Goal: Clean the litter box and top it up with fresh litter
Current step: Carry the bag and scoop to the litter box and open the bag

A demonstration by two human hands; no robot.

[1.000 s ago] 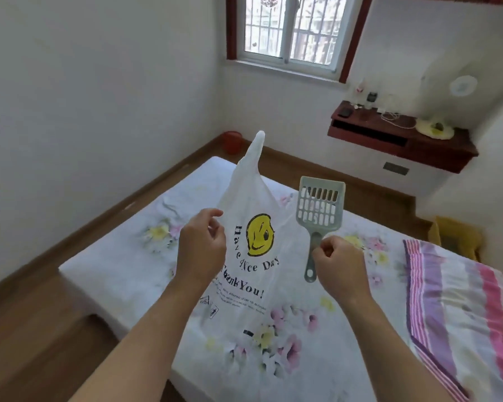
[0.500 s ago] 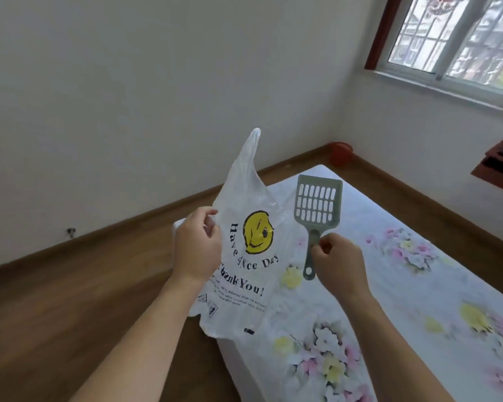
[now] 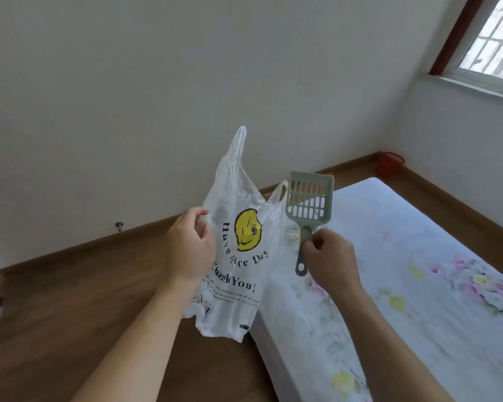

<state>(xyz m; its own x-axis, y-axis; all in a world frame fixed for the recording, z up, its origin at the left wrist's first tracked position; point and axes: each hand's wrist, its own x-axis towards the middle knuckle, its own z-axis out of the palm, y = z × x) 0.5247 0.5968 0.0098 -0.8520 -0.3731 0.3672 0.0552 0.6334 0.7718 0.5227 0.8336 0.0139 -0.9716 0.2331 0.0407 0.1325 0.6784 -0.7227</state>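
Centrally in the frame, both hands are raised in front of a plain white wall [image 3: 186,82].

Left hand [image 3: 190,245]: clamped on the left edge of a thin translucent plastic bag [image 3: 238,285], fingers curled round a fold of the film. The bag hangs below the hand. One handle loop stands up toward the upper centre, and the second curves over just beside the scoop head. The print shows a yellow smiley face, "Have A Nice Day" and "Thank You!". The bag's lower edge hangs free over the floor [image 3: 70,300] at the near corner of the bed [image 3: 418,285].

Right hand [image 3: 328,262]: fingers curled, pinching the handle of a grey-green slotted litter scoop [image 3: 308,201]. The scoop is held upright, head uppermost, with the hanging hole at the handle's end showing below the fingers. It stands just right of the bag; contact between the two cannot be determined.

Surroundings: the bed, covered by a floral sheet, fills the lower right. Brown wood flooring occupies the lower left. A red bin [image 3: 388,165] sits in the room corner at right of centre. A window [image 3: 488,44] with a red-brown frame is at upper right. A small metal fitting [image 3: 119,225] sits at the foot of the wall, left of the left hand.
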